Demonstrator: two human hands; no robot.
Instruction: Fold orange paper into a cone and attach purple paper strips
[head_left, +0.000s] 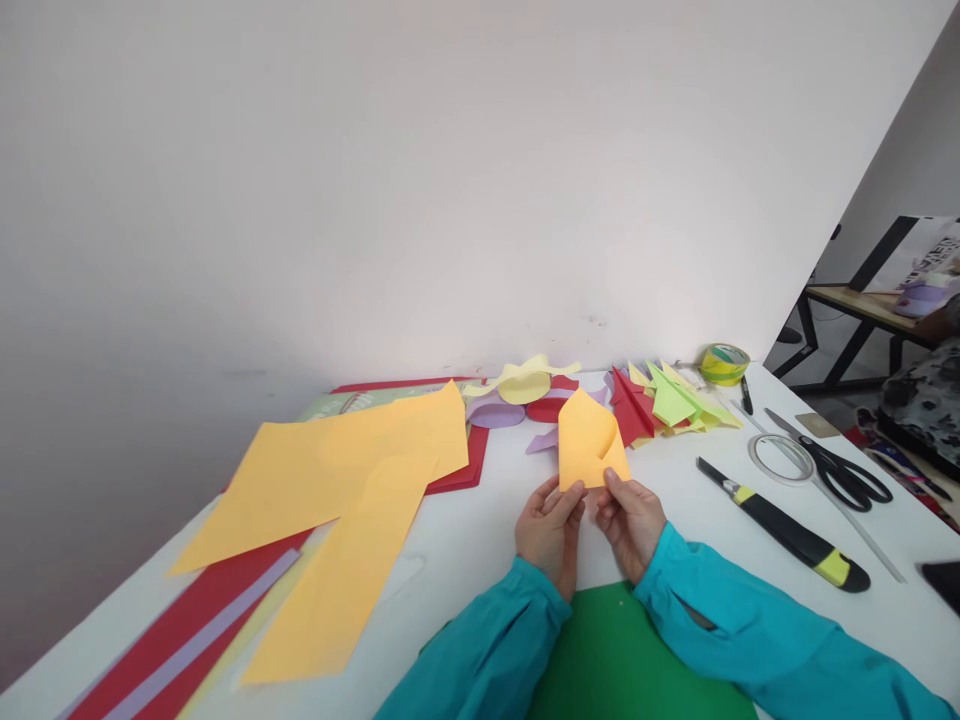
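Observation:
Between my two hands a small orange paper envelope (583, 450) is held up above the white table, its pointed flap raised at the top. My left hand (551, 530) pinches its lower left edge between thumb and fingers. At the lower right corner, my right hand (630, 515) grips it with the thumb on the front. A curved opening shows on the envelope's right side. Below my wrists lies a green mat or sheet (630, 660), partly covered by my sleeves.
Large orange sheets (322, 470) overlap red paper (202, 620) on the left. Folded paper planes (671, 395) lie behind, beside yellow-green tape (724, 364). On the right are a utility knife (787, 530), black scissors (840, 470) and a clear ring-shaped roll (780, 458). A wall borders the table's back.

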